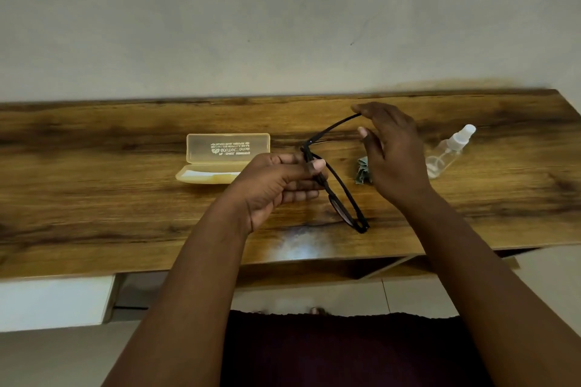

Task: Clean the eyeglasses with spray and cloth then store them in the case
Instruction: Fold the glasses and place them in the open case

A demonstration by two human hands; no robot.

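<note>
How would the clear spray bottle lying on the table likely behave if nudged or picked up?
The spray bottle lies on its side on the table, so a nudge would probably roll it. It looks clear and nearly empty, so it is likely light. Its smooth plastic may be slightly slippery.

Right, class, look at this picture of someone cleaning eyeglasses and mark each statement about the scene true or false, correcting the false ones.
1. The case lies open on the wooden table. True.
2. The left hand grips the eyeglasses. True.
3. The right hand holds the spray bottle. False: the bottle lies on the table, right of that hand, which touches the tip of one temple arm.
4. The cloth lies inside the case. False: it lies on the table beside the right hand.
5. Both temple arms are folded shut. False: one sticks out toward the right hand.
</note>
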